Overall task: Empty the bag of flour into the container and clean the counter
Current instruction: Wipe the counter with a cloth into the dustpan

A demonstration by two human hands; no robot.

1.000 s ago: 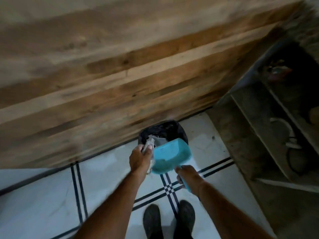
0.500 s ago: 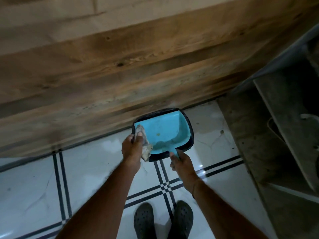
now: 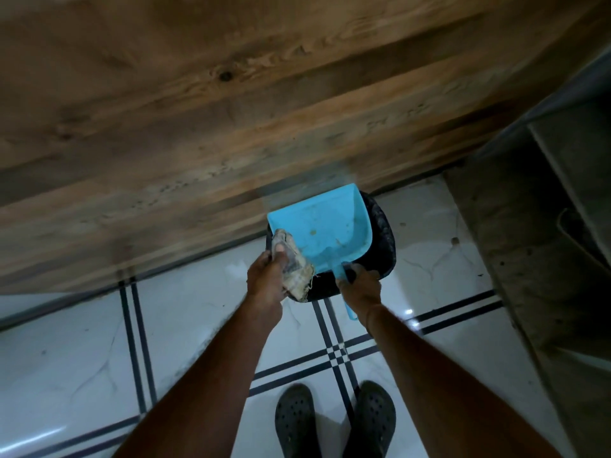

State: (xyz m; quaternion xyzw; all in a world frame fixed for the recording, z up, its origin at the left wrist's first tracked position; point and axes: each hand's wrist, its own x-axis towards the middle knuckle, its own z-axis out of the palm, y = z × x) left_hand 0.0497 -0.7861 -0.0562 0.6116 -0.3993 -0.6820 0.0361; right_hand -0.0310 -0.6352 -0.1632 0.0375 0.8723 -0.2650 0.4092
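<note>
Dustpan levelled over bin; rag beside; shelving right.

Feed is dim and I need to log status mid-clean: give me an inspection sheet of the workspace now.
Surface: white tiled floor with dark lines; counter top not in view.
Job's things: blue dustpan held over black-lined bin, few specks in it; soiled rag.
Clutter: dark specks on floor near concrete shelving.
Grips: left hand grips the rag; right hand grips the dustpan handle.
Cables: nothing seen.
Surroundings: wooden panel behind the bin; shelving at right; black clogs below.
</note>
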